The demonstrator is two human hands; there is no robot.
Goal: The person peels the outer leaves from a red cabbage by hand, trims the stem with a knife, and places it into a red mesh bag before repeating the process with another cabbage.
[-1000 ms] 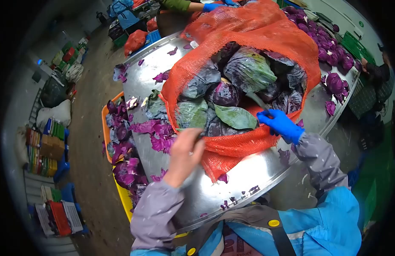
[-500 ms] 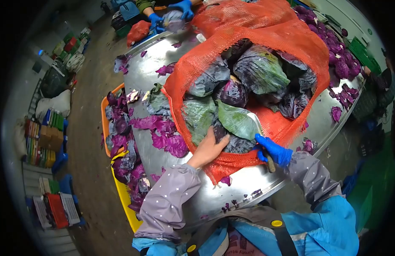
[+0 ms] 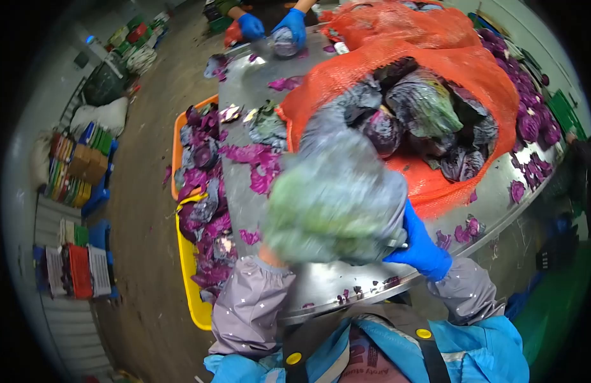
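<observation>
A large red cabbage with green and purple outer leaves (image 3: pixel 334 198), blurred by motion, is held up between my two hands in front of the open sack. My left hand (image 3: pixel 272 255) is bare and almost wholly hidden beneath the cabbage, its fingers out of sight. On the cabbage's right side, my right hand (image 3: pixel 424 246) in a blue glove presses against it; a small bit of a metal tool shows by its fingers. Behind, the orange mesh sack (image 3: pixel 436 191) lies open with several cabbages (image 3: pixel 423 105) inside.
An orange crate (image 3: pixel 179 153) and a yellow crate (image 3: pixel 192 287) of trimmed leaves stand left of the metal table (image 3: pixel 244 83). Another person's blue-gloved hands (image 3: pixel 292 27) hold a cabbage at the far edge. Peeled cabbages (image 3: pixel 528 121) are piled at the right.
The cabbage has come up out of the sack toward me, between both hands. My right hand has turned, and the knife it held is now mostly hidden. The view has shifted.
</observation>
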